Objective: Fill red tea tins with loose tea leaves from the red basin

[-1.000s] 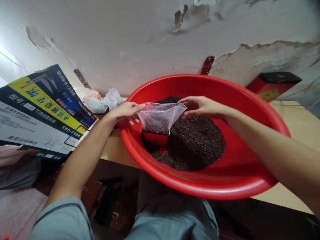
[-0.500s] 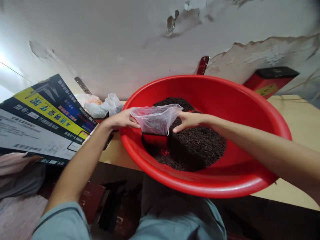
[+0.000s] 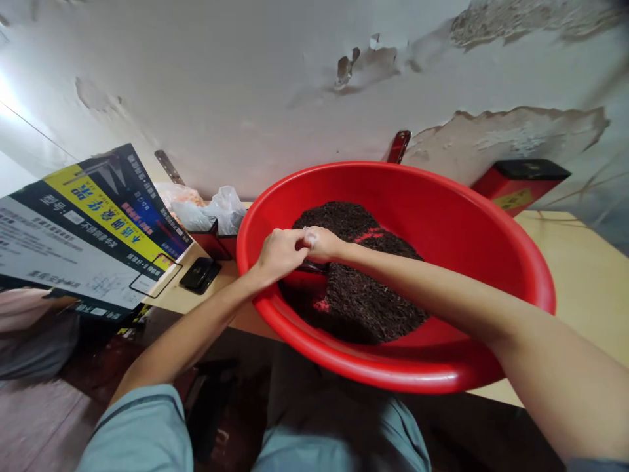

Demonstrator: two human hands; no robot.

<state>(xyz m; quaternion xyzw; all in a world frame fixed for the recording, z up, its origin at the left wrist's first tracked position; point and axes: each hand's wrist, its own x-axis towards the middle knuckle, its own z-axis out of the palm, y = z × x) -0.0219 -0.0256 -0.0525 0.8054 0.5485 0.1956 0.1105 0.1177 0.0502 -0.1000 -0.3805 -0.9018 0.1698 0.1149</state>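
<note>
Inside a big red basin (image 3: 393, 377) lies a heap of dark, dry tea-like leaves (image 3: 373, 288). A red box (image 3: 304, 283) with a dark rim stands in the basin's left side, largely covered by my hands. My left hand (image 3: 282, 254) is closed at the gathered top of a clear plastic bag (image 3: 310, 237) that lines the box. Right against it, my right hand (image 3: 324, 245) is closed on the same bunched plastic. Only a small twist of the bag shows between the fingers; the rest is hidden.
At left a printed cardboard box (image 3: 98, 236) leans over the table (image 3: 574, 262). A black lid (image 3: 200, 274) lies near it. Behind are filled plastic bags (image 3: 216, 208) in red boxes. Another red tin (image 3: 523, 183) with a black top stands behind the basin at right.
My hands have come together over the red box, and the bag's spread mouth is now gathered into a bunch. The view has shifted slightly, showing the black lid at left.
</note>
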